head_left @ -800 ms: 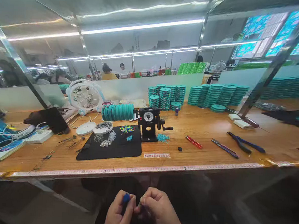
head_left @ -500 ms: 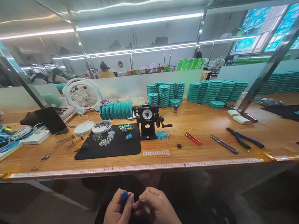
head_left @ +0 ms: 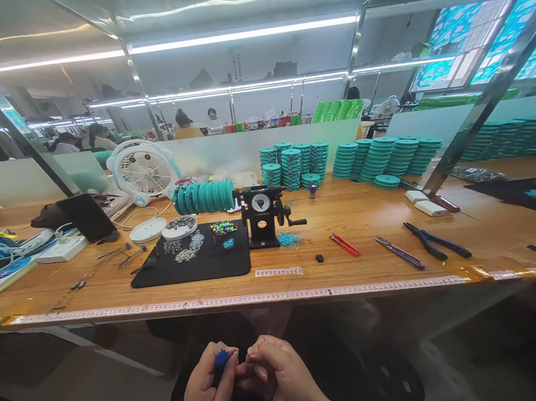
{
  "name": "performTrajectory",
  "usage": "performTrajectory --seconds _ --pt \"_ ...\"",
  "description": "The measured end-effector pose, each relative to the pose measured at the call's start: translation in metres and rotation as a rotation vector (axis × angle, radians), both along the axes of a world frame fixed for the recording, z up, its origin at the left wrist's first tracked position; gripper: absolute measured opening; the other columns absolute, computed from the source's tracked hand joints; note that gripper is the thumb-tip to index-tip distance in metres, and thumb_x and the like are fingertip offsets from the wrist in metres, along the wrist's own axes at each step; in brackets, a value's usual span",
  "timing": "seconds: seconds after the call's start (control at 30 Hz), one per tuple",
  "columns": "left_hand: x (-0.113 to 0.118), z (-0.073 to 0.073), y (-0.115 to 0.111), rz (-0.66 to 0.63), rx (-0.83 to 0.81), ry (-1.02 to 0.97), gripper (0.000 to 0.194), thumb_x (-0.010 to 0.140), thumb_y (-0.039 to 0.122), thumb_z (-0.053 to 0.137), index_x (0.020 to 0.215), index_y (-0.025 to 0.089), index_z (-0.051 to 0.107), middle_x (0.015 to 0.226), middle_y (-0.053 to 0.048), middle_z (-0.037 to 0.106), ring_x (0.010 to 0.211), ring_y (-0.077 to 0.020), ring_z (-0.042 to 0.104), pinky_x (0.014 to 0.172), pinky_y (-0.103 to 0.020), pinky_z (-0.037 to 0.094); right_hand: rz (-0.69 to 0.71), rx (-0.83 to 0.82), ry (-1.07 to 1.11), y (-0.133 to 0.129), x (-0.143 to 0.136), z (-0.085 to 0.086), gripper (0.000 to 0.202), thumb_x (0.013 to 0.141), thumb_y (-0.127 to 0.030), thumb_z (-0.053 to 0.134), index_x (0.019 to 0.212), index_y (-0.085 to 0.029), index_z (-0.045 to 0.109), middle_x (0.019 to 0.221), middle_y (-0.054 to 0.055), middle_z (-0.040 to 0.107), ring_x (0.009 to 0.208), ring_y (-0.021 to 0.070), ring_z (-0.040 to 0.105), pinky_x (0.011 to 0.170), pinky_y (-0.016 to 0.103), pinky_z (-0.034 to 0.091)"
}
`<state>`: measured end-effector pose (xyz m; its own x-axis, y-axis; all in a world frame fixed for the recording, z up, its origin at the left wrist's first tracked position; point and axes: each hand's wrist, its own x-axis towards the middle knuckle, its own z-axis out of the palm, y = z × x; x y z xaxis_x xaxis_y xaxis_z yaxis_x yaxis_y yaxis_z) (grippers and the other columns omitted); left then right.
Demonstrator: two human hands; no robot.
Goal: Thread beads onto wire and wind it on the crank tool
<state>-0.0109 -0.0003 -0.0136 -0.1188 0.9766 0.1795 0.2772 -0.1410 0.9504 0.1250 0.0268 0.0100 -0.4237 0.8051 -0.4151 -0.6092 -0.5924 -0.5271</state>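
Below the table's front edge, my left hand [head_left: 209, 381] is closed around a small blue piece with a toothed end [head_left: 221, 358], which shows between thumb and forefinger. My right hand [head_left: 282, 377] is right beside it, thumb and forefinger pinched together. Whatever the right fingers hold is too fine or hidden to make out. On the table ahead stands a black hand-crank winder with a dial [head_left: 266, 232], a row of teal spools [head_left: 204, 197] on its shaft. A black mat [head_left: 218, 269] to its left bears small piles of colourful beads [head_left: 223, 227] and metal parts [head_left: 185, 255].
Stacks of teal spools [head_left: 290, 170] stand at the back. To the right lie a red-handled tool [head_left: 344, 244], a slim cutter [head_left: 400, 253] and blue-handled pliers [head_left: 437, 242]. A white fan [head_left: 143, 169] and a dark phone or tablet [head_left: 86, 218] are at left. A measuring tape runs along the front edge.
The view has shifted slightly. More of the blue toothed end shows in my left hand, and the right fingertips have moved a little; both hands stay close together.
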Motion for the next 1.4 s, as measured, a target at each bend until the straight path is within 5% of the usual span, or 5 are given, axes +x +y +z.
performTrajectory --seconds 0.5,0.73,0.9,1.07,1.4 --pt "0.007 0.007 -0.002 0.01 -0.006 -0.056 0.027 0.078 0.041 0.06 0.065 0.019 0.058 0.057 0.002 0.051 0.053 -0.0114 0.047 0.055 -0.021 0.039 0.042 0.433 -0.426 0.003 0.007 -0.007 0.045 0.064 -0.054 0.071 0.063 -0.01 0.062 0.052 0.001 0.057 0.046 0.0113 0.054 0.047 0.023 0.04" --pt "0.002 0.019 0.005 -0.017 -0.268 -0.217 0.029 0.067 0.044 0.072 0.068 0.015 0.066 0.064 -0.004 0.064 0.064 -0.0161 0.056 0.062 -0.024 0.045 0.073 0.56 -0.502 0.001 0.009 -0.015 0.025 0.07 -0.034 0.069 0.077 -0.01 0.071 0.068 0.006 0.065 0.059 0.0157 0.059 0.057 0.026 0.048" --pt "-0.001 0.013 0.011 -0.085 -0.483 -0.488 0.032 0.061 0.041 0.079 0.066 0.013 0.065 0.054 0.001 0.058 0.048 -0.0078 0.045 0.048 -0.018 0.036 -0.018 1.037 -0.861 0.002 0.017 -0.023 0.035 0.071 -0.01 0.061 0.106 -0.014 0.063 0.091 0.011 0.063 0.071 0.0174 0.061 0.066 0.027 0.051" --pt "-0.001 0.001 0.01 -0.155 -0.547 -0.505 0.04 0.062 0.05 0.075 0.061 0.014 0.059 0.037 0.009 0.035 0.033 -0.0029 0.025 0.035 -0.017 0.016 0.051 1.489 -1.152 0.003 0.022 -0.024 0.031 0.09 -0.015 0.041 0.099 -0.012 0.07 0.08 0.014 0.062 0.069 0.0177 0.061 0.058 0.024 0.049" --pt "-0.005 0.008 0.008 -0.27 -0.617 -0.773 0.033 0.061 0.033 0.08 0.08 0.014 0.061 0.056 0.0 0.06 0.049 -0.0125 0.058 0.044 -0.02 0.045 0.091 1.327 -1.265 0.001 0.026 -0.037 0.017 0.08 -0.015 0.052 0.067 -0.014 0.064 0.07 0.009 0.06 0.06 0.016 0.06 0.053 0.022 0.041"
